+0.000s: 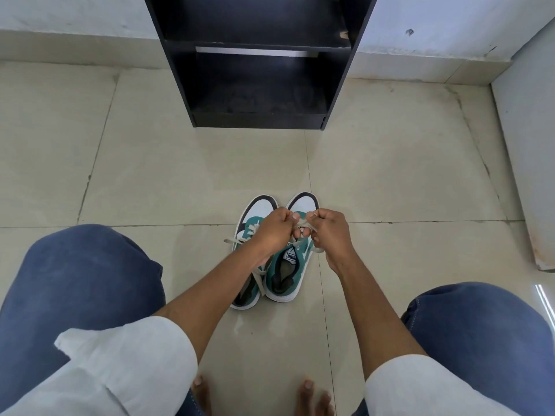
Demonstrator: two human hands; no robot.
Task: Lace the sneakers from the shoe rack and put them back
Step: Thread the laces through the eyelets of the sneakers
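Two green and white sneakers stand side by side on the floor, toes pointing toward the rack: the left sneaker [251, 274] and the right sneaker [288, 274]. Both hands hover over the right sneaker's front half. My left hand [274, 231] and my right hand [330, 232] each pinch a strand of its cream lace [303, 223], which is looped between the fingers. The left sneaker's lace [232, 240] trails loose to the side. The black shoe rack [258, 61] stands ahead against the wall, its visible shelves bare.
Beige floor tiles [150, 175] surround the shoes. My knees in blue jeans [78, 283] frame the bottom corners, and bare toes [306, 391] show at the bottom edge. A white panel [528, 163] leans along the right.
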